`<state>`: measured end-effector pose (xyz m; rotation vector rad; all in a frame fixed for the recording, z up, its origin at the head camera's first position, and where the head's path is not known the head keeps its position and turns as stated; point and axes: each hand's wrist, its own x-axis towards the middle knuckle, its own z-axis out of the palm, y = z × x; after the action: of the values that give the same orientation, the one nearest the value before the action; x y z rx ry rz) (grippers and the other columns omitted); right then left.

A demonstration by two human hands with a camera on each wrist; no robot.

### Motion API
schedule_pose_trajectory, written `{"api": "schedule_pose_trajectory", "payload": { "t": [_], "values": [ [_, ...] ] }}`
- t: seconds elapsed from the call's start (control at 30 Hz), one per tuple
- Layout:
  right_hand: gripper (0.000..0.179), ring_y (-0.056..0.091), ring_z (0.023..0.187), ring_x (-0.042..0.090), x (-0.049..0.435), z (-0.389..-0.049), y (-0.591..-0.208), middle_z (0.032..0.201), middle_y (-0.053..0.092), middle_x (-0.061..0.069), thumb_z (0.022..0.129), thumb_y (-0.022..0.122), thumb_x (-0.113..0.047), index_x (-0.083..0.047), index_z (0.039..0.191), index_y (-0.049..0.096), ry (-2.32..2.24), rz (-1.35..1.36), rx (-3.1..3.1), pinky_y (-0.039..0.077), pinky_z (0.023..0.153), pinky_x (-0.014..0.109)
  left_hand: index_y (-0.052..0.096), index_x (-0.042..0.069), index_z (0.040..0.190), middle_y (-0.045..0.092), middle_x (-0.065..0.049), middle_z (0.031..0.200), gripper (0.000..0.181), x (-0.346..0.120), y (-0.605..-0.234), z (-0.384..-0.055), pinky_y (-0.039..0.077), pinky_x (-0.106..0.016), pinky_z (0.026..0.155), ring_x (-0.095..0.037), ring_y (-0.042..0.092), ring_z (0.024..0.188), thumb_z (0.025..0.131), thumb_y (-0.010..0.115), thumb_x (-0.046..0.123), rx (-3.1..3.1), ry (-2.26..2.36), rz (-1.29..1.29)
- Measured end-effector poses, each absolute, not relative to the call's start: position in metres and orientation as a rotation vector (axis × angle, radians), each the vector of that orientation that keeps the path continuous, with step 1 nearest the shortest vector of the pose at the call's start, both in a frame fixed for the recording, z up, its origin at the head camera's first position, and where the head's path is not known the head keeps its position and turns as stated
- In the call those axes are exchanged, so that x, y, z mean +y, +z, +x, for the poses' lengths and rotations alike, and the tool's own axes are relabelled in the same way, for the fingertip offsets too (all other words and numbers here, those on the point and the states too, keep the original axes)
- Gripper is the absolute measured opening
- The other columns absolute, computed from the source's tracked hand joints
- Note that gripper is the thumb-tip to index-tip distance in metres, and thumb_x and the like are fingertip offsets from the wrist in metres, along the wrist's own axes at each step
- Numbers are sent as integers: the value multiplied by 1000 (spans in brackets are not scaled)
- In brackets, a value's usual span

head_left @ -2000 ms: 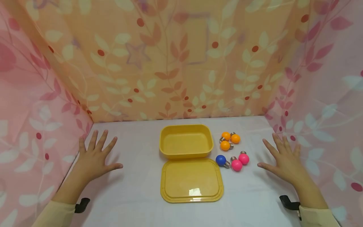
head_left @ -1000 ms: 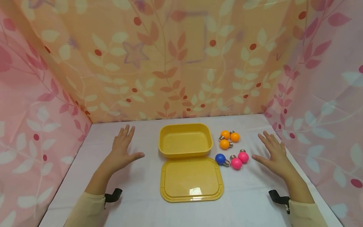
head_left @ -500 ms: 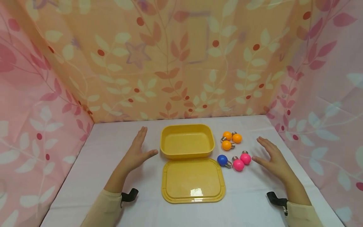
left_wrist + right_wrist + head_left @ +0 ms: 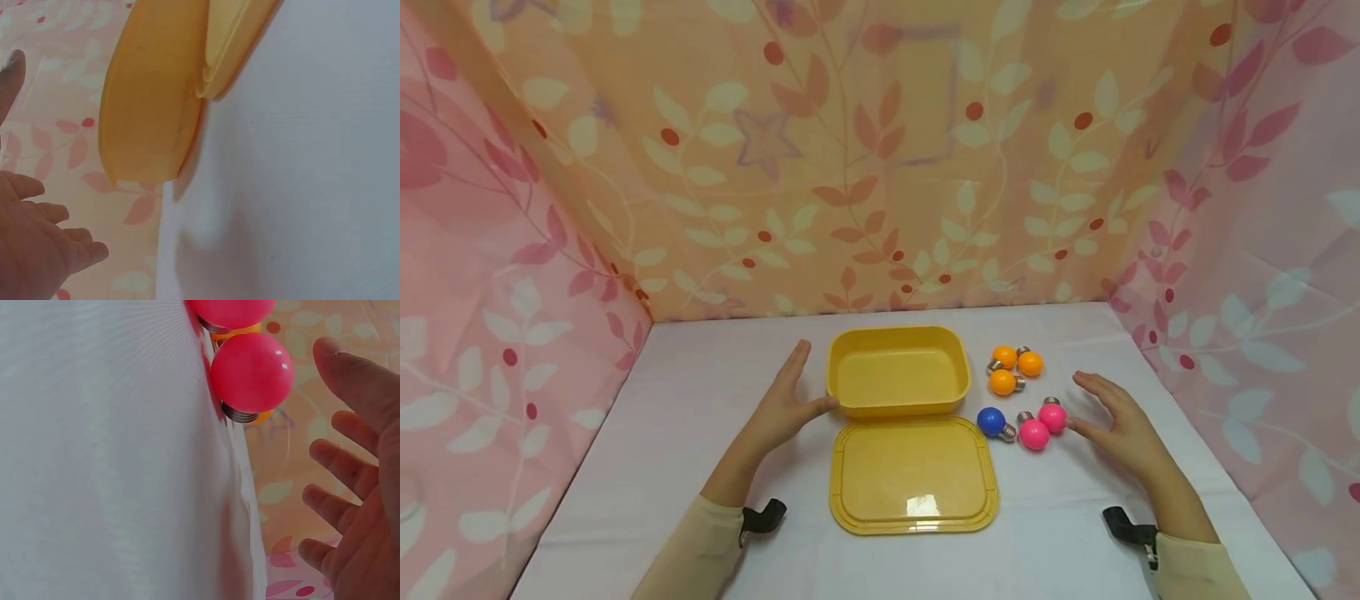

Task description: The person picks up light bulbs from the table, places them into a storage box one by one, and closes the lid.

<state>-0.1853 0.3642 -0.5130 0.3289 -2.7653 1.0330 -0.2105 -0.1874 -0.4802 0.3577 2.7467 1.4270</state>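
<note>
A yellow rectangular box [image 4: 898,408] without its lid stands near the middle of the table, its inside facing up. Its flat yellow lid [image 4: 913,479] lies just in front of it. At the box's left end is my left hand [image 4: 781,412], fingers extended and thumb apart, holding nothing; whether the thumb touches the wall I cannot tell. My right hand [image 4: 1123,429] hovers beside two pink bulbs [image 4: 1034,434], fingers spread, with nothing in it. In the right wrist view a pink bulb [image 4: 252,374] sits apart from the thumb. A blue bulb [image 4: 991,421] lies beside the lid's corner.
Three orange bulbs [image 4: 1002,382] lie right of the box, behind the blue and pink ones. White cloth [image 4: 700,367] covers the table. Flowered curtains [image 4: 880,167] enclose it at the back and both sides. Each wrist wears a black camera mount [image 4: 763,517].
My left hand has moved right, from the table's left side to the box's left end. My right hand has shifted slightly left toward the pink bulbs. Box, lid and bulbs have stayed put.
</note>
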Motion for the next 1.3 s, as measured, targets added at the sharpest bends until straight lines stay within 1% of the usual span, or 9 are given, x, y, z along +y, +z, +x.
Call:
{"api": "schedule_pose_trajectory", "payload": {
  "t": [0.1, 0.17, 0.23, 0.43, 0.63, 0.73, 0.9, 1.07, 1.3],
  "values": [
    [73, 36, 141, 49, 364, -185, -517, 152, 47, 23, 85, 86, -23, -6, 147, 53, 1033, 345, -2733, 32, 108, 77, 12, 18, 167, 6, -5, 174, 114, -185, -487, -211, 15, -60, 127, -32, 8, 159, 83, 84, 48, 2717, 1459, 329],
    [69, 38, 140, 47, 364, -185, -520, 150, 50, 22, 84, 86, -20, -5, 145, 56, 1030, 348, -2716, 31, 112, 73, 14, 19, 166, 8, -5, 173, 114, -183, -492, -212, 16, -59, 127, -33, 11, 159, 83, 84, 48, 2678, 1493, 290],
    [67, 40, 139, 46, 363, -185, -523, 148, 52, 21, 83, 87, -18, -5, 142, 58, 1026, 341, -2711, 31, 113, 72, 15, 18, 166, 11, -6, 173, 112, -182, -498, -213, 19, -58, 127, -36, 15, 158, 83, 84, 48, 2631, 1528, 266],
    [64, 42, 134, 45, 360, -182, -527, 142, 54, 21, 84, 87, -28, -7, 139, 61, 1001, 289, -2764, 36, 106, 76, 18, 13, 165, 16, -9, 172, 110, -176, -510, -215, 24, -50, 126, -35, 21, 156, 84, 84, 46, 2557, 1575, 270],
    [63, 46, 130, 43, 355, -181, -529, 134, 59, 18, 82, 88, -33, -7, 134, 64, 939, 287, -2771, 39, 104, 74, 20, 5, 164, 21, -11, 170, 104, -175, -515, -217, 29, -44, 125, -28, 26, 155, 87, 83, 35, 2503, 1632, 330],
    [60, 48, 127, 41, 353, -182, -531, 129, 60, 16, 82, 88, -32, -8, 132, 66, 906, 293, -2766, 40, 103, 73, 21, 5, 163, 24, -11, 169, 102, -176, -517, -217, 30, -42, 123, -26, 28, 154, 87, 83, 32, 2491, 1653, 350],
    [55, 50, 123, 38, 351, -183, -532, 123, 63, 13, 80, 90, -30, -11, 128, 69, 859, 297, -2762, 41, 102, 71, 24, 6, 163, 28, -9, 167, 99, -175, -519, -217, 33, -40, 122, -24, 32, 153, 88, 81, 35, 2507, 1679, 352],
    [51, 52, 122, 34, 350, -182, -533, 120, 65, 7, 82, 89, -31, -16, 127, 70, 850, 273, -2793, 44, 101, 71, 30, 10, 162, 33, -6, 166, 95, -174, -521, -218, 36, -37, 120, -22, 36, 150, 87, 82, 37, 2527, 1682, 336],
    [51, 55, 119, 30, 351, -182, -536, 118, 67, 3, 83, 88, -35, -18, 127, 70, 836, 287, -2789, 47, 100, 68, 34, 9, 160, 37, -9, 164, 91, -173, -522, -217, 39, -39, 118, -26, 38, 149, 87, 81, 36, 2535, 1713, 336]
  ]
}}
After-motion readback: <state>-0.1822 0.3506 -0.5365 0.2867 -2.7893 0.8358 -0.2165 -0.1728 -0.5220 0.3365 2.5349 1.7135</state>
